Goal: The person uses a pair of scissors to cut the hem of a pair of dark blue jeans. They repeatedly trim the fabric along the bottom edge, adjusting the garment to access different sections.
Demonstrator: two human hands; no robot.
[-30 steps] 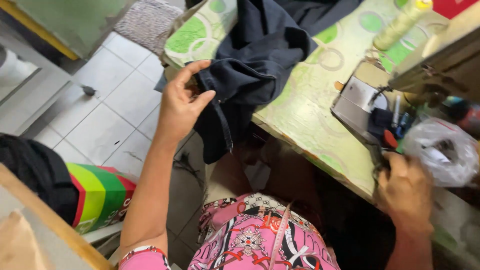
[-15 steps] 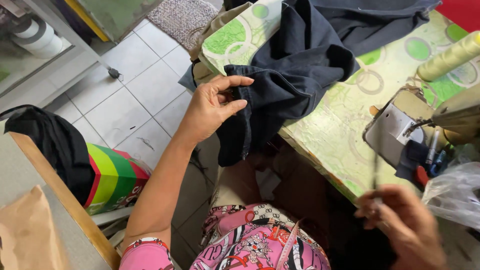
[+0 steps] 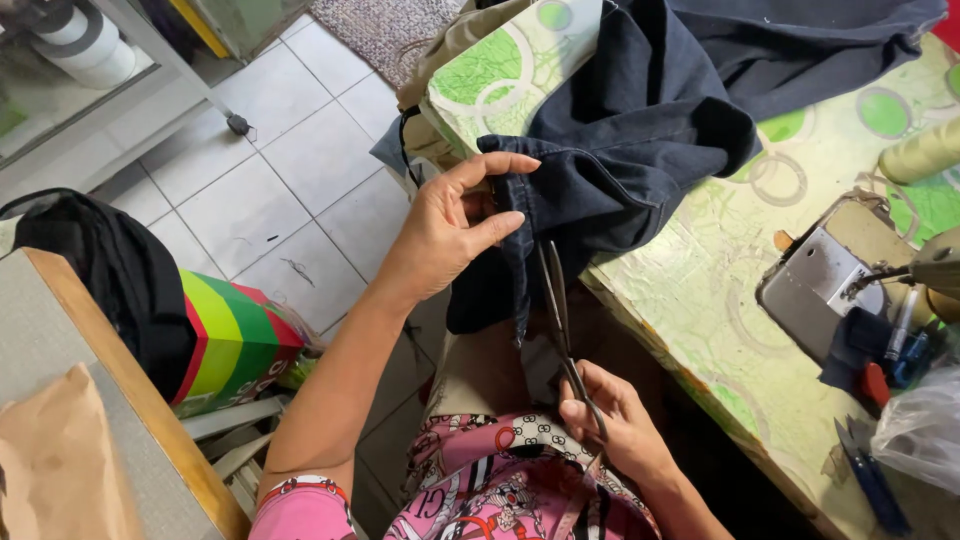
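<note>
The left hand (image 3: 455,225) pinches the hanging edge of a dark navy, heavy woven garment (image 3: 640,130) between thumb and fingers, holding the folded seam taut just over the table's edge. The right hand (image 3: 620,425) is closed around the handles of long, slim metal scissors (image 3: 560,310), whose blades point up and lie against the cloth just below the left thumb; whether the blades are parted or together is hard to tell at this angle.

The step in hand looks like trimming or snipping at the garment's edge. A clean cut here would call for the cloth staying stretched and the blade tips meeting only the seam or thread meant, well clear of the left fingertips close above.

The garment is thick and matte, bunched in soft folds, most of it heaped on the table with one part draping off the near side. The table (image 3: 700,300) wears a glossy, crinkled plastic cover printed in green and cream with ring shapes. On it to the right sit the flat grey metal plate of a sewing machine (image 3: 815,285), a pale cone of thread (image 3: 920,150), a crumpled clear plastic bag (image 3: 920,430) and small blue-handled snips (image 3: 870,480). Below, a pink patterned top (image 3: 500,490), white floor tiles (image 3: 270,190), and a bright striped box (image 3: 235,340) beside a black bag (image 3: 110,270)
</note>
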